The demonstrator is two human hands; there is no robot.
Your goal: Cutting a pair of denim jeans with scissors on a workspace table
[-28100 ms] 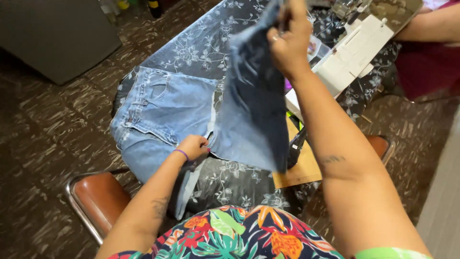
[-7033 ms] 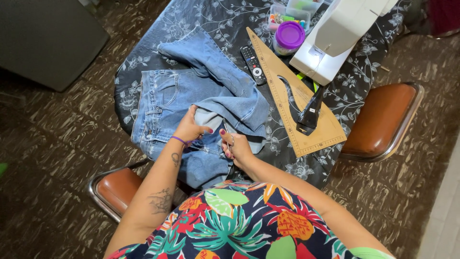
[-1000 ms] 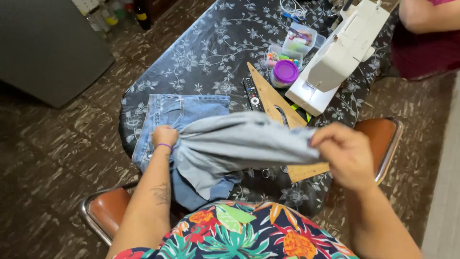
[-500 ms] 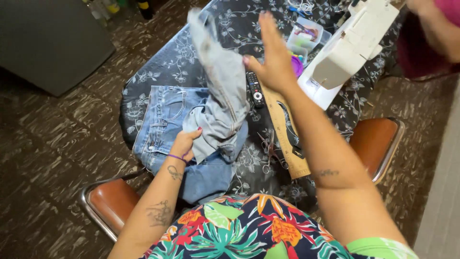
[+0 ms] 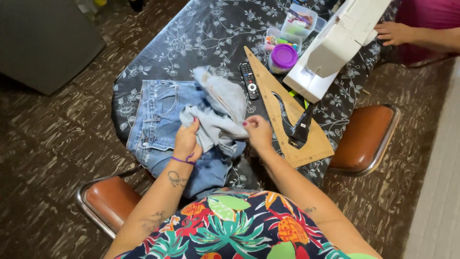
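Bunched denim piece (image 5: 218, 112) between both hands' grip

A clear plastic box (image 5: 301, 21) of coloured bits (lid off) beside the purple-lidded jar (image 5: 283, 57).

Jeans (image 5: 158, 120): washed blue denim, matt, coarse weave, paler on the bunched leg. Tablecloth (image 5: 191, 43): glossy, smooth, dark with floral print. Triangular ruler (image 5: 306, 144): pale wood, matt. Sewing machine (image 5: 335, 43): white smooth plastic. Chair seat (image 5: 364, 136): brown glossy upholstery, shiny metal frame.
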